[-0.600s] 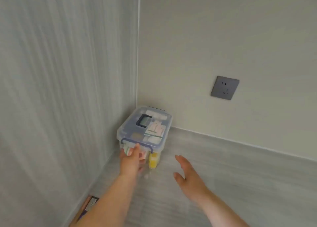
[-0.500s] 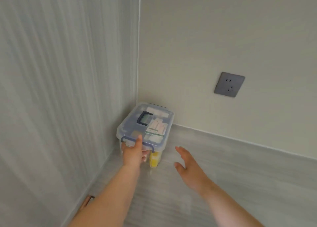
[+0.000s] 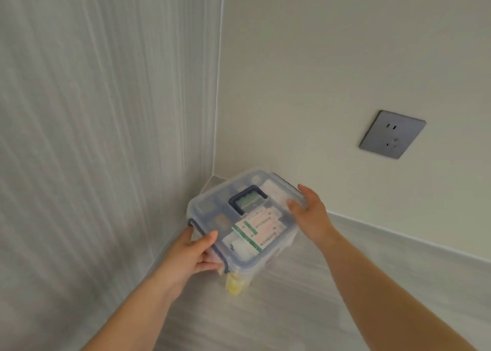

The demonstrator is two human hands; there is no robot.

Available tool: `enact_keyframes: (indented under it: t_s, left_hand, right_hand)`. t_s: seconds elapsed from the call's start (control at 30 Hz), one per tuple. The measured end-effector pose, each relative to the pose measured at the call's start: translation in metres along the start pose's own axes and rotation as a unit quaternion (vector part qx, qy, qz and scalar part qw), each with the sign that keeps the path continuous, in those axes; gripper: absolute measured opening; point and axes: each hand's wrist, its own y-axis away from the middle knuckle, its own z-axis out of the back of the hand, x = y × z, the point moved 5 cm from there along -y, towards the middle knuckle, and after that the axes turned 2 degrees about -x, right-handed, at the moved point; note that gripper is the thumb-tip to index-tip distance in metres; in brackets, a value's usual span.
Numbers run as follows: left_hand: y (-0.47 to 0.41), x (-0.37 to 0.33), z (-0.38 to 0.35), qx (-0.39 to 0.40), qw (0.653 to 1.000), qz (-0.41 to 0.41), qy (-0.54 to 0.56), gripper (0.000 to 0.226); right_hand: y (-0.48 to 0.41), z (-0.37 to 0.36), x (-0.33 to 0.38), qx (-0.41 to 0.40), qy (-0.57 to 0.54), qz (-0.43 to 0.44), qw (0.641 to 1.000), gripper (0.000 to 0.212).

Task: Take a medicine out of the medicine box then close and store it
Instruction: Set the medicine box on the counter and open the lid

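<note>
The medicine box is a clear plastic tub with a closed lid, dark blue clips and a dark blue handle on top. Through the lid I see white, green and pink medicine packets, and something yellow shows at the bottom near corner. The box is tilted, held between both hands near the wall corner. My left hand grips its near left end at the blue clip. My right hand holds its far right end.
A grey striped wall panel stands close on the left. A pale wall with a grey power socket rises behind. The grey wood-grain surface stretches right and toward me.
My left hand went from touching the box's front clip to gripping its end. My right hand moved from the open surface onto the box's far end. The box has turned, tilted and come nearer.
</note>
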Motion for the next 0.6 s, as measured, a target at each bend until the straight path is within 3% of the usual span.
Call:
enact_keyframes:
  t_s: [0.1,0.27,0.47,0.6]
  left_hand:
    - [0.0,0.001,0.001,0.051,0.998,0.028,-0.024,0.04]
    - [0.018,0.002,0.0,0.091,0.993,0.046,-0.055,0.059]
    - [0.079,0.019,-0.007,0.113,0.99,0.068,-0.05,0.05]
    - [0.128,0.027,-0.015,0.141,0.985,0.075,-0.067,0.074]
  right_hand:
    - [-0.006,0.012,-0.012,-0.026,0.057,-0.064,0.996,0.044]
    - [0.021,0.041,-0.03,0.003,-0.097,-0.136,0.986,0.019]
    - [0.097,0.072,-0.06,0.024,-0.111,-0.162,0.98,0.022]
    - [0.15,0.09,-0.078,0.017,-0.124,-0.166,0.978,0.023]
